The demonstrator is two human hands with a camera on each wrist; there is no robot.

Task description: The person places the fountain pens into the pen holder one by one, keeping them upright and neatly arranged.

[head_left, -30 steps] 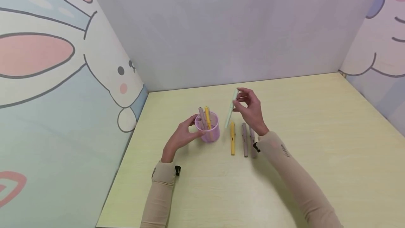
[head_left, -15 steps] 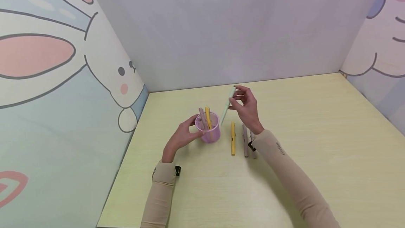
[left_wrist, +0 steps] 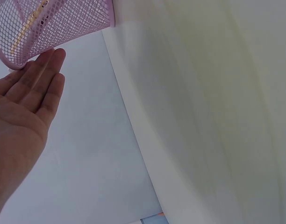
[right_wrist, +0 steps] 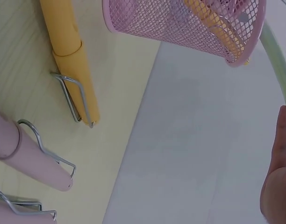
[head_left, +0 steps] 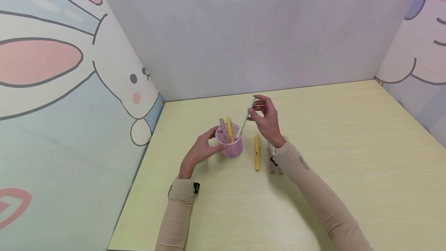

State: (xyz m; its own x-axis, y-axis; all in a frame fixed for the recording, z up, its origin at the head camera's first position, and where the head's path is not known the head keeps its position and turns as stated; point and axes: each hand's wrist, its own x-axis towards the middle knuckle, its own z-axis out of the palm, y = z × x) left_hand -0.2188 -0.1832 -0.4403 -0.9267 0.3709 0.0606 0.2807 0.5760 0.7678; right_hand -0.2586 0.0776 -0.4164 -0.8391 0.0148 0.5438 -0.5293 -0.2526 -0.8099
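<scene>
My left hand (head_left: pixel 200 151) holds the pink mesh pen holder (head_left: pixel 235 150) at its upper part, thumb in front and fingers behind. Inside it lean a mauve pen (head_left: pixel 223 129) and a yellow pen (head_left: pixel 229 126). My right hand (head_left: pixel 269 122) pinches a pale green pen (head_left: pixel 246 115) near its upper end. The pen is tilted, its lower end at the holder's right rim. In the right wrist view, the green pen (right_wrist: pixel 276 58) overlaps the mouth of the mesh holder (right_wrist: pixel 166 21). The left wrist view shows the left fingers (left_wrist: pixel 52 91) nearly straight against the mesh.
A yellow pen (head_left: pixel 257 153) lies on the wooden table (head_left: pixel 223 212) right of the holder. Beside it lie two mauve pens (right_wrist: pixel 33 161), partly hidden by the right forearm in the head view. A grey wall (head_left: pixel 244 49) stands behind, with rabbit-painted panels (head_left: pixel 118 73) at the sides.
My right hand has moved left with the green pen, bringing the pen's lower end from beside the holder to its rim. The left hand and the holder have stayed in place.
</scene>
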